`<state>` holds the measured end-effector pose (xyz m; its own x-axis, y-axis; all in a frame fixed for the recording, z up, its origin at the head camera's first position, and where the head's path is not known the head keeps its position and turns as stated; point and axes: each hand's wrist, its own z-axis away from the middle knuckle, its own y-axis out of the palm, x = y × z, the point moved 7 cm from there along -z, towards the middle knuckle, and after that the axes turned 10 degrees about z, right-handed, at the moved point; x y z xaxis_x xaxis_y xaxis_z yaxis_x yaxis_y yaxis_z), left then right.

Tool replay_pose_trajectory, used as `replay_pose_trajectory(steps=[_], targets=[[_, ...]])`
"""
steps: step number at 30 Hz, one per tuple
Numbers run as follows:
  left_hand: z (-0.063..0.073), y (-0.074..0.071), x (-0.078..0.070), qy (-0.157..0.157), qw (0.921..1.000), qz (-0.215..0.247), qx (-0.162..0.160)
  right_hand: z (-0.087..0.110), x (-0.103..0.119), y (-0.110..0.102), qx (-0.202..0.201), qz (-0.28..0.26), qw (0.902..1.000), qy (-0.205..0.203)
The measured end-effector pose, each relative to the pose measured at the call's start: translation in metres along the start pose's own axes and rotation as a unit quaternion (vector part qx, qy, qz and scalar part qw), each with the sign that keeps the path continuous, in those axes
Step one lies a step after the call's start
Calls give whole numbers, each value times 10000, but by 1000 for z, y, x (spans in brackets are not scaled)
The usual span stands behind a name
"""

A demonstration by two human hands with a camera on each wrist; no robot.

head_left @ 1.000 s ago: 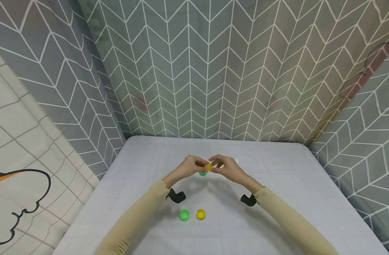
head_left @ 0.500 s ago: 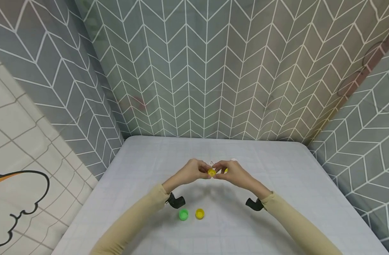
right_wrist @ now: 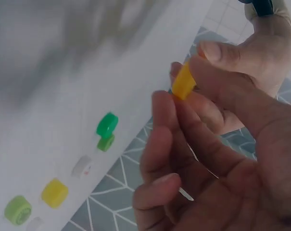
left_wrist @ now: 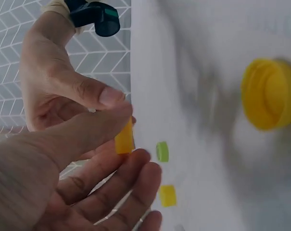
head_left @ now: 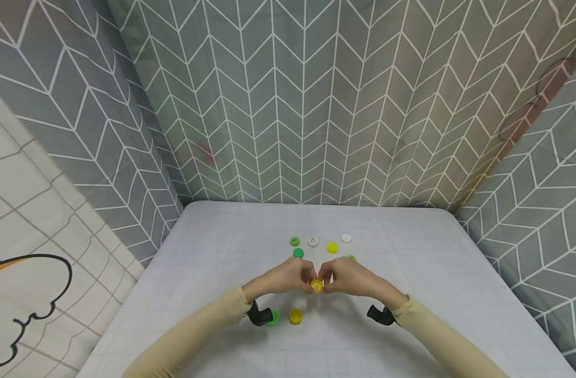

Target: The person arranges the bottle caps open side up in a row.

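In the head view, a yellow bottle cap [head_left: 317,285] is held above the table between my two hands, its open side seen from above. My left hand [head_left: 285,276] pinches one side of it with thumb and fingertips. From the opposite side my right hand [head_left: 353,276] pinches it too. Both wrist views show this yellow cap [left_wrist: 123,138] edge-on, partly covered by the thumbs. On the table just below my hands sits another yellow cap [head_left: 295,316], hollow side up. Left of it, a green cap [head_left: 274,318] is partly hidden by the left wrist camera.
Beyond my hands lie several caps: light green [head_left: 295,241], darker green [head_left: 298,253], white with a mark [head_left: 313,241], yellow [head_left: 332,247] and plain white [head_left: 346,238]. Another light green cap [head_left: 351,258] is half hidden behind my right hand. A patterned curtain [head_left: 288,105] borders the white table [head_left: 411,236].
Both hands have moved toward me and slightly right with the yellow cap. The caps on the far part of the table, mostly covered before, now show. The near green cap has become partly covered.
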<state>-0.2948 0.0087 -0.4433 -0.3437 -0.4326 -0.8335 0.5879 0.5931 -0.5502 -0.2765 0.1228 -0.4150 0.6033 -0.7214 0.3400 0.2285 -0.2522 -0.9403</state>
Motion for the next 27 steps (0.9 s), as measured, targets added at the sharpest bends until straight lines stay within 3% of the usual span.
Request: replay_pose_trajectory(steps=[8, 12, 27], targets=[[4, 20, 8, -200, 9990, -278, 275, 3, 6, 18, 360, 87, 9992, -128], [6, 28, 12, -311, 9962, -726, 367, 3, 6, 30, 547, 76, 9984, -78], [9, 45, 22, -571, 9890, -1272, 486, 4, 5, 51, 802, 67, 9967, 55]])
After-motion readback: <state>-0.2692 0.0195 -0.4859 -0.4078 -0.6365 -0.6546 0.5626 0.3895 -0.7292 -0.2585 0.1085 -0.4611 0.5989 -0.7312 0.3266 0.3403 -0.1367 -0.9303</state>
